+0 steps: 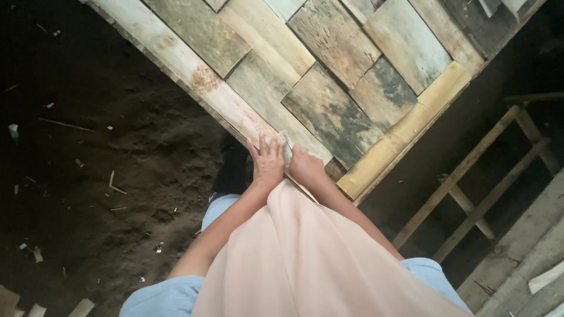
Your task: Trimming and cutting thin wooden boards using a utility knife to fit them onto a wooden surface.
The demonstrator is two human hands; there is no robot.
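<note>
The small pale sanding block (pixel 285 145) sits at the near corner of the wooden plank panel (pixel 329 88), its long axis running toward twelve o'clock. My left hand (pixel 269 161) lies flat beside it at nine o'clock, fingers spread; my right hand (pixel 305 165) presses against it at five o'clock, grip hidden. Dirt floor (pixel 106 176) lies at nine o'clock.

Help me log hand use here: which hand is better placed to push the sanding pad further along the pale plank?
Probably the left hand: it lies flat, fingers spread, on the pad. The right hand sits behind it, nearer the panel's edge.
</note>
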